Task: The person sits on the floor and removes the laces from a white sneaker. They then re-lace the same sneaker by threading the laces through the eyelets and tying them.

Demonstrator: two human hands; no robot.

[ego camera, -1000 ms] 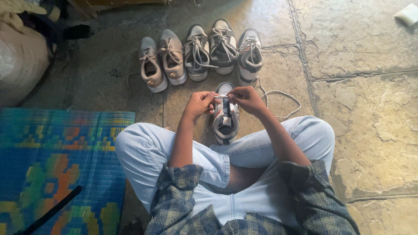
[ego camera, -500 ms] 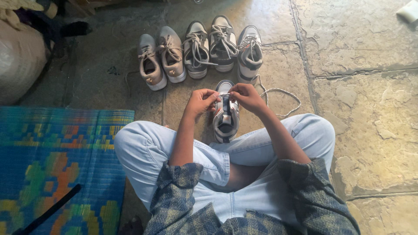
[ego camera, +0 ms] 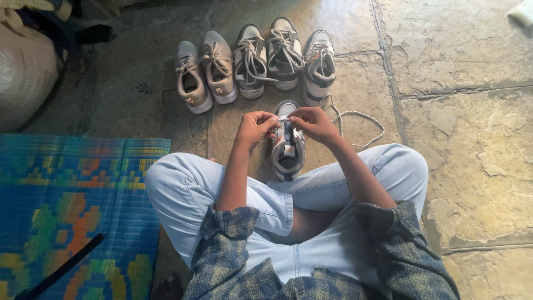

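Note:
A grey and white sneaker (ego camera: 287, 150) stands on the stone floor between my crossed legs, toe pointing away from me. My left hand (ego camera: 255, 128) and my right hand (ego camera: 312, 123) meet over its front part, each pinching the white shoelace (ego camera: 283, 119) near the lowest eyelets. The loose end of the lace (ego camera: 361, 123) trails in a loop on the floor to the right of the shoe.
Several sneakers (ego camera: 252, 64) stand in a row on the floor beyond the held shoe. A bright woven mat (ego camera: 72, 194) lies at my left. A pale sack (ego camera: 25, 72) sits at the far left. The stone floor (ego camera: 472, 139) is cracked and uneven.
Both hands have shifted slightly toward the toe of the shoe while keeping hold of the lace. The view has tilted a little.

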